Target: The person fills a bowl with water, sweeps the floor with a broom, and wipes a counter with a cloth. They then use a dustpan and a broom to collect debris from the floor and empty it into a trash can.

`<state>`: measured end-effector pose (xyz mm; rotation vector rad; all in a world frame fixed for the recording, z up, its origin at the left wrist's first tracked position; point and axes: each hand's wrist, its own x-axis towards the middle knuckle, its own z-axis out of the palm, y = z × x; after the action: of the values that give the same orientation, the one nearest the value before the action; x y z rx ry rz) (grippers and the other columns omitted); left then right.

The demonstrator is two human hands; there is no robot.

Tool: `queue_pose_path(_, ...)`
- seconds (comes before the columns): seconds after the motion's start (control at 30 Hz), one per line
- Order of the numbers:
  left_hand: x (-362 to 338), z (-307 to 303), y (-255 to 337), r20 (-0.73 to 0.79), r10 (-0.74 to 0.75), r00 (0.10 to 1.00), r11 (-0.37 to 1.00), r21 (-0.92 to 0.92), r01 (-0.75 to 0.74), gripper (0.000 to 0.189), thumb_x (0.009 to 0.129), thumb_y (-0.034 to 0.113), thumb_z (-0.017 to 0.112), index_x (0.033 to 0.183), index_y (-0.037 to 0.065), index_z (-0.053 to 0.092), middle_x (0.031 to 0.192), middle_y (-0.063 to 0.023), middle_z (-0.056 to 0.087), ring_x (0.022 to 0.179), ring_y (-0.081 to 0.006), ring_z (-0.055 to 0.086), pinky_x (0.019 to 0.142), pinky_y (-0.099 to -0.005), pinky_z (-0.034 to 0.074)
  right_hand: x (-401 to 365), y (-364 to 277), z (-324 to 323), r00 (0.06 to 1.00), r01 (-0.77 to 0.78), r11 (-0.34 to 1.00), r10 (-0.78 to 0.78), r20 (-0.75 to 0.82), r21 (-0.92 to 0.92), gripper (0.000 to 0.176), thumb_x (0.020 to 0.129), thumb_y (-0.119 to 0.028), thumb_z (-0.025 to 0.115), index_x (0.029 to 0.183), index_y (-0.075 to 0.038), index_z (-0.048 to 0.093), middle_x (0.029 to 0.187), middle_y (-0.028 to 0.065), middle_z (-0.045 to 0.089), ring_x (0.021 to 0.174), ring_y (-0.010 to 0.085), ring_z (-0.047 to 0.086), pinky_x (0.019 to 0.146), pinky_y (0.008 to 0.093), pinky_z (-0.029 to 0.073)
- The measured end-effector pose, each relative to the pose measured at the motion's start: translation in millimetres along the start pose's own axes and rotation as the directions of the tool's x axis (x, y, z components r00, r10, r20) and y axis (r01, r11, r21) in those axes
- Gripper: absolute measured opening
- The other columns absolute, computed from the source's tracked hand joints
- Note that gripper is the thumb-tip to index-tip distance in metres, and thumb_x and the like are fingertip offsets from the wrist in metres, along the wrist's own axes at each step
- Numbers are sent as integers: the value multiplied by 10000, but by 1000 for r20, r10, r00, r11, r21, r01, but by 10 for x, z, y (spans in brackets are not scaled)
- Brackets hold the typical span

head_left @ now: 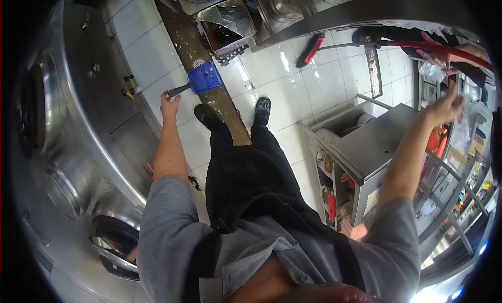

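My left hand (171, 104) is closed around the dark handle of a blue dustpan (205, 78), held low over the brown floor channel (222, 107). The pan's blade points away from me. At the right, my right hand (446, 108) is raised with the arm stretched out, at least one finger extended; I see nothing held in it. Just beyond it are another person's hands (438, 57), beside a red pole (444, 49). The pole leads toward a red broom head (314, 51) on the white tiles.
A steel counter (83, 125) with pans runs along my left. A metal cabinet (374, 138) with stacked dishes stands at my right. Ahead, a square metal tray (227, 25) sits by the channel. My black shoes (262, 110) straddle the channel on wet tiles.
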<state>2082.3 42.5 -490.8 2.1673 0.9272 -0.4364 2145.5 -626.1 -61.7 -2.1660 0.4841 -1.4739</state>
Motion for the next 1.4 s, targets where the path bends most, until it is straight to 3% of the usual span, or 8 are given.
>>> queue_pose_path(0.27,-590,130,-357,-145,-2,989,1000,-13,0,786,661,307,743,1329,121,372,1173,-146,561,992,-266,593,858,-358,466,405,2046,935,809,-416,909,367,459,7,461,795,-352,675,1145,-77,556,989,117,653,897,213,619,907,458,357)
queue_pose_path(0.3,-747,114,-440,-124,-29,992,999,-18,27,789,664,306,740,1334,122,367,1183,-146,556,997,-268,592,863,-361,464,446,2092,1042,701,-652,755,561,440,77,435,802,-335,668,1153,-111,542,1029,142,640,935,229,613,919,502,333)
queue_pose_path(0.33,-936,128,-449,-105,-56,993,998,-25,54,791,666,304,738,1338,123,362,1194,-147,551,1003,-270,590,869,-365,461,659,3527,1172,680,-719,326,147,719,614,489,784,-355,679,1181,-116,524,1032,137,636,981,246,591,904,518,332)
queue_pose_path(0.4,-1189,123,-485,-110,-144,984,990,-20,142,775,670,300,733,1333,120,374,1203,-154,548,1049,-284,571,901,-374,444,60,1630,1114,722,-689,686,622,303,235,532,812,-456,603,1213,-120,499,1151,192,536,1079,327,527,943,508,340)
queue_pose_path(0.57,-1200,86,-269,-163,-201,966,978,16,206,762,669,281,732,1325,103,387,1227,-159,534,1109,-308,533,942,-381,419,-457,1131,1360,727,-678,645,518,451,352,766,844,-545,522,1351,-13,306,1317,268,363,1199,353,429,930,512,397)
queue_pose_path(0.77,-450,226,163,-215,-210,954,929,-349,126,684,696,170,729,1301,97,420,1091,-135,583,1018,-257,557,788,-352,507,27,1830,1674,919,-350,923,306,249,159,343,715,-188,761,877,68,600,756,112,630,630,197,586,570,326,502)
queue_pose_path(1.07,66,521,-205,-339,-106,935,950,-311,-4,288,735,98,706,996,52,594,818,-64,612,668,-142,585,600,-258,500,-222,97,225,983,-179,784,166,77,594,227,841,-148,599,774,11,452,521,101,493,409,203,513,391,339,472)
queue_pose_path(1.4,-888,-278,-1518,-157,-424,892,298,-954,-26,232,784,-55,611,1001,-36,533,965,-142,544,843,-255,610,745,-314,587,-906,-1842,-324,943,-244,751,36,332,613,365,826,-98,535,540,-111,310,451,10,252,356,134,255,397,279,288)
